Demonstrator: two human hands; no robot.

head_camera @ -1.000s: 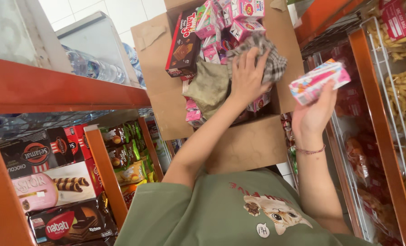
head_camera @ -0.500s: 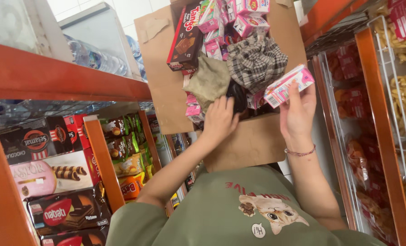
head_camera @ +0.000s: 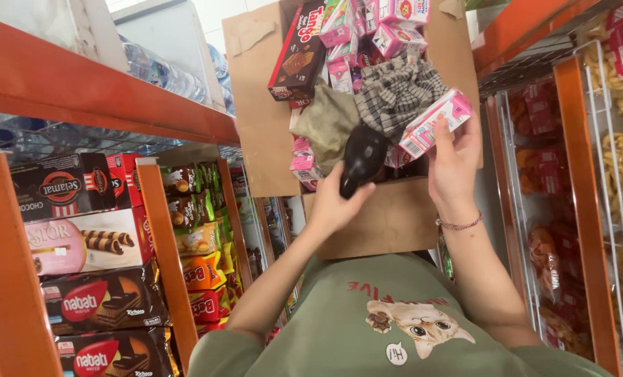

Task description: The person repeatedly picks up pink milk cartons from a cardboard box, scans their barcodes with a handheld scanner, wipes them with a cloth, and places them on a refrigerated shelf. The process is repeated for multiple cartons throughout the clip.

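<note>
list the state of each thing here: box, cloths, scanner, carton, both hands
cardboard box: open, flaps up, filled with packs
black handheld scanner: lifted, gripped by left hand
pink carton: held up, tilted, in right hand
checked cloth: crumpled on the packs
olive cloth: crumpled beside it
</note>
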